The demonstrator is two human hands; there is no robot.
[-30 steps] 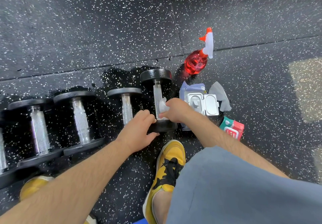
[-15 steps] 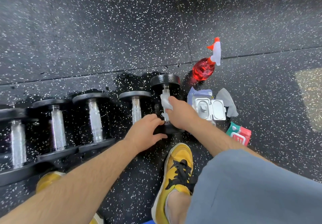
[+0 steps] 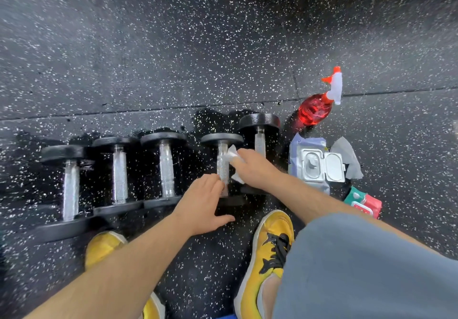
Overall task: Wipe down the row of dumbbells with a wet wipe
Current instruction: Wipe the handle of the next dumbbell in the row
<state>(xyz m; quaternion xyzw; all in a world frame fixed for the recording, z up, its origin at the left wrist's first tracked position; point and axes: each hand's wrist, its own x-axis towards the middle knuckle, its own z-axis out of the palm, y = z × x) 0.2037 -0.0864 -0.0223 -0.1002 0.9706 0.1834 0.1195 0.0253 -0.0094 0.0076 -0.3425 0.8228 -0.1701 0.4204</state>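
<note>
My right hand (image 3: 255, 167) pinches a crumpled white wet wipe (image 3: 231, 156) against the black-plated, chrome-handled dumbbell (image 3: 222, 160), second from right on the floor. My left hand (image 3: 203, 202) lies flat, steadying its near end. I'd wrap the wipe fully round the bar and twist.

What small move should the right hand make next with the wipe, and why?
Probably draw the wet wipe down the handle of the second dumbbell from the right, toward the person. The right hand holds the wipe at the handle's far part, and the left hand rests on its near end.
</note>
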